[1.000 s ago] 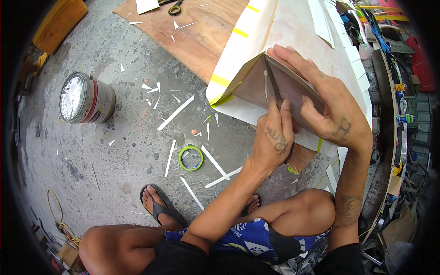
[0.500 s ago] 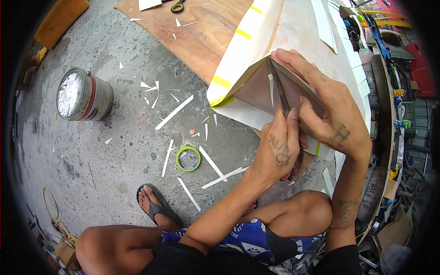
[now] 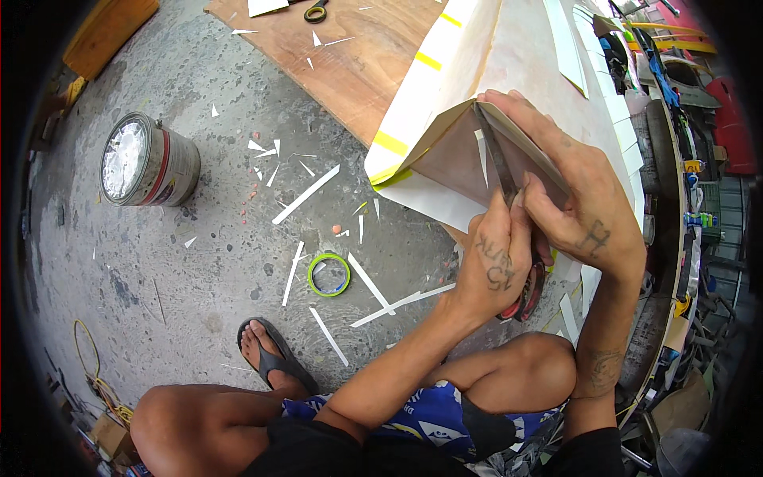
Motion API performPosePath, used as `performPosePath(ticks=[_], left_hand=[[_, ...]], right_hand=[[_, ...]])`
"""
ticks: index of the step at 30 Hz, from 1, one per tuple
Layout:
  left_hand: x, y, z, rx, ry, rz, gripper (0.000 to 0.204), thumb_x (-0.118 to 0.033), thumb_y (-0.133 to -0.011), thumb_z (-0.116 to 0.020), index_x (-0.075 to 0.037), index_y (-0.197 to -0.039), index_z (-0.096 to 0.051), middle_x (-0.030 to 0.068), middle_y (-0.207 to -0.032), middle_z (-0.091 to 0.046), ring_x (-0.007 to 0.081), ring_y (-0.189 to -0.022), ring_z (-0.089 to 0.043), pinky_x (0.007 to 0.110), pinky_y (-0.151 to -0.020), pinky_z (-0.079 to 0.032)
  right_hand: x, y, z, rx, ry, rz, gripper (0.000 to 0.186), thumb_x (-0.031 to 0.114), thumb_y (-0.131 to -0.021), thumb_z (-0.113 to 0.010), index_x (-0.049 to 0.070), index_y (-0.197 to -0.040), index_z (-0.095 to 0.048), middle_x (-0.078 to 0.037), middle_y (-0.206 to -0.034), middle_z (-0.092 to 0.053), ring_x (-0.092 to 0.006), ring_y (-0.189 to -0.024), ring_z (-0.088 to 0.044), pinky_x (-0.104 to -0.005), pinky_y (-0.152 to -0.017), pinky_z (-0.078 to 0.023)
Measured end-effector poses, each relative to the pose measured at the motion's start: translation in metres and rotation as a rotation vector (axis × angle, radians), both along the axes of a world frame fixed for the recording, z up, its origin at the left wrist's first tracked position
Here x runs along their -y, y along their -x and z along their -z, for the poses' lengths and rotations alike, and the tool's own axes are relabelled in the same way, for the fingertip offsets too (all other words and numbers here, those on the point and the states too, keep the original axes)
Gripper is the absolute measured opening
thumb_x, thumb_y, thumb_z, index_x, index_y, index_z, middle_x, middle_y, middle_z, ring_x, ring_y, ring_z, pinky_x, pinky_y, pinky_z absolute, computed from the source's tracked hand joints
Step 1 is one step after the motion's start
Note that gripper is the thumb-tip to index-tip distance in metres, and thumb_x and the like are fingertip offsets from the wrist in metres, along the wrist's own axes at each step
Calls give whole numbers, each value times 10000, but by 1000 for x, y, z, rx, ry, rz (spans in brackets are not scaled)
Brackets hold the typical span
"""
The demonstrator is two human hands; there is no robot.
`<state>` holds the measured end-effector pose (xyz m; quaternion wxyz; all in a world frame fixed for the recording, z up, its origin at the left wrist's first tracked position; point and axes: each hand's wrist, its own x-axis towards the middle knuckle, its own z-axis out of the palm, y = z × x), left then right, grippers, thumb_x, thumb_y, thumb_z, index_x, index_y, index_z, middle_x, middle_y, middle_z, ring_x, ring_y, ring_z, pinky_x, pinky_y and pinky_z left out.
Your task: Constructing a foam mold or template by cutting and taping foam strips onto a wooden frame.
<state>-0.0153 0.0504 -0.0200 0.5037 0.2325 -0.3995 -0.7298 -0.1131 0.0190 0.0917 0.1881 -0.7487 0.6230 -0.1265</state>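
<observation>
While the person squats on the concrete floor, both hands meet at one folded panel.
Workpiece: brown card flap, folded up from a white sheet with yellow tape marks, lying up and to the left of the two hands.
Tool: scissors, dark blades lying along the flap's fold; red-and-black handles low, by the knee.
Long axis: blades run from the lower right, at the handles, up and slightly left to the flap's top edge.
Left hand: closed around the scissors just above the handles, thumb pressed on the blade.
Right hand: fingers clamped over the flap's right edge, touching the blades; it lies nearer the flap.
Surroundings: green tape roll, white offcut strips and a metal can well apart, to the left.
</observation>
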Motion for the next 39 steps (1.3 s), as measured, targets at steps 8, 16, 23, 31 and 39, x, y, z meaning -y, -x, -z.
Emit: performPosePath(ticks=[8, 16, 23, 31, 39], left_hand=[[1, -3, -14, -100, -101, 105, 262, -173, -1088, -331, 35, -1156, -475, 127, -760, -666, 191, -595, -675, 316, -562, -536], [-1, -6, -11, -279, -264, 268, 337, -266, -1101, -315, 12, -1184, -486, 119, -763, -650, 193, -618, -674, 292, -602, -548], [0, -9, -4, -405, -268, 365, 443, -377, -1097, -315, 24, -1138, -499, 154, -818, -675, 237, -693, -708, 327, -670, -589], [-10, -7, 4, -223, -137, 281, 399, -296, -1103, -320, 43, -1228, -489, 126, -802, -661, 203, -694, -695, 303, -687, -564], [-4, -9, 4, -267, -158, 284, 361, -254, -1099, -315, 27, -1230, -500, 121, -807, -667, 192, -705, -698, 295, -693, -560]], right_hand=[[0, 0, -2, -14, -18, 31, 681, 31, -758, -478, 79, -1437, -494, -252, -1364, -568, -390, -1338, -500, -404, -1084, -415], [0, -4, -4, -83, 64, -39, 709, -11, -734, -459, 104, -1432, -495, -256, -1349, -575, -409, -1339, -475, -454, -1174, -306], [1, -5, -5, 9, -33, 7, 691, -19, -750, -475, 99, -1431, -477, -162, -1421, -547, -411, -1399, -403, -550, -1210, -206], [1, -7, -8, 55, -76, 63, 677, -11, -774, -490, 125, -1437, -469, -249, -1402, -536, -435, -1166, -598, -516, -1213, -217], [1, -7, -8, 76, -100, 85, 678, -4, -780, -495, 131, -1444, -461, -319, -1394, -505, -450, -1025, -666, -479, -1214, -228]])
